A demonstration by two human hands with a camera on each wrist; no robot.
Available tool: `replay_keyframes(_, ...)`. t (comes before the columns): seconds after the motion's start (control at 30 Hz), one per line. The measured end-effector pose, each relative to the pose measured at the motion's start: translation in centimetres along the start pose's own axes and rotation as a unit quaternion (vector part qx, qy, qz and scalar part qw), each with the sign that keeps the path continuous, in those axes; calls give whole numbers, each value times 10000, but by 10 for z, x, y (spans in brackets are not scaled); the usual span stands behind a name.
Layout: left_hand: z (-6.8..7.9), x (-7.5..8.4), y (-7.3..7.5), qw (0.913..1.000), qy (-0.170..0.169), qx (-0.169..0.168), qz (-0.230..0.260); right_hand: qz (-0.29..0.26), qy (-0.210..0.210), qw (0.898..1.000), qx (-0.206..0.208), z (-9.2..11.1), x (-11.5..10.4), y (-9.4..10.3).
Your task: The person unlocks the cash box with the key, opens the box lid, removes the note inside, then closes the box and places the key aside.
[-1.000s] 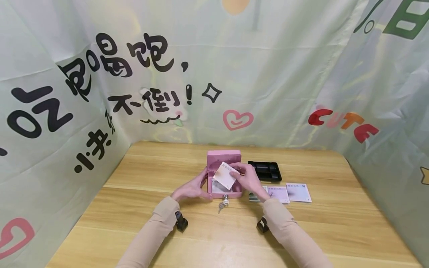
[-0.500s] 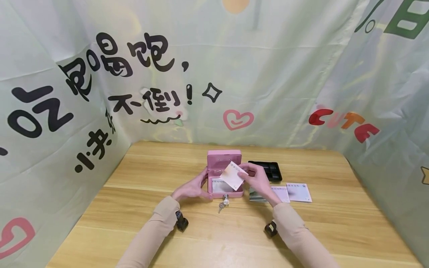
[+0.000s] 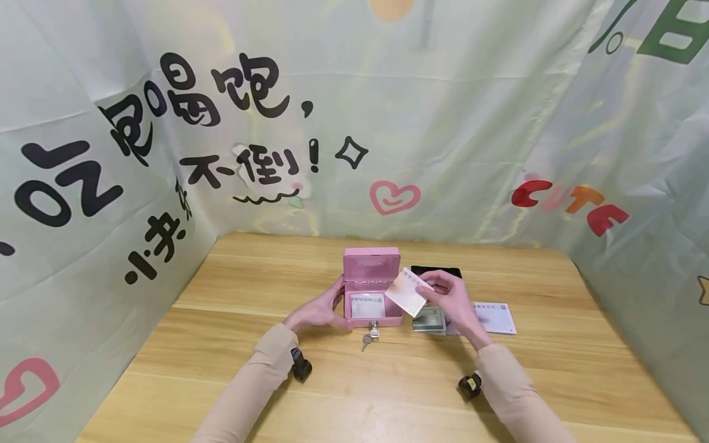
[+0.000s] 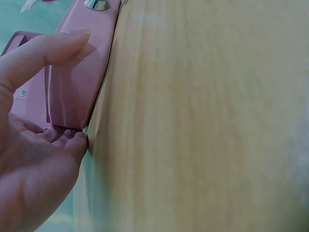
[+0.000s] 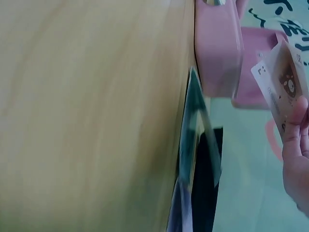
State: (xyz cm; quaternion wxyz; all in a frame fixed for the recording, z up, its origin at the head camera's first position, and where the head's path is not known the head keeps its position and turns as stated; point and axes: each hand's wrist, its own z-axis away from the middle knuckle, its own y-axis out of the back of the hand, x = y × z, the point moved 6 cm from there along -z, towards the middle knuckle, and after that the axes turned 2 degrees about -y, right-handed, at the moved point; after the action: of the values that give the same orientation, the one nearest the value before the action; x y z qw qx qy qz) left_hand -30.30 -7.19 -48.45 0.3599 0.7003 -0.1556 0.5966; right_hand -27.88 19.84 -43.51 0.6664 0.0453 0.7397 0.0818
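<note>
A small pink cash box stands with its lid raised. A printed paper note lies inside. My left hand holds the box by its left side; in the left wrist view the thumb lies across the front wall and the fingers reach to the far side. Between thumb and fingers my right hand pinches another square paper note, tilted in the air off the box's right side. The right wrist view shows a brown cartoon on this note.
A key hangs at the lock on the box front. Right of the box lie a green note and a pale blue one, with a lilac one mostly hidden. Behind my right hand sits a black tray, partly covered.
My right hand has carried the pinched note rightward from over the box, uncovering the note inside and hiding more of the tray and lilac note. The left hand has stayed in place.
</note>
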Motion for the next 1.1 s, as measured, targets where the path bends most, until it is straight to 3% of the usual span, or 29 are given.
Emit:
replay_keyframes(0.23,1,0,0,9999,16,-6,165,106,46,9999,-9,10,6,19)
replay_keyframes(0.43,1,-1,0,9999,105,16,19,75,-56,9999,81,18,11,37)
replay_keyframes(0.77,1,-2,1,10000,-21,12,-53,-198,-90,9994,256,28,16,70)
replay_keyframes(1.1,1,0,0,10000,-3,14,-78,21,-13,9992,411,37,17,100)
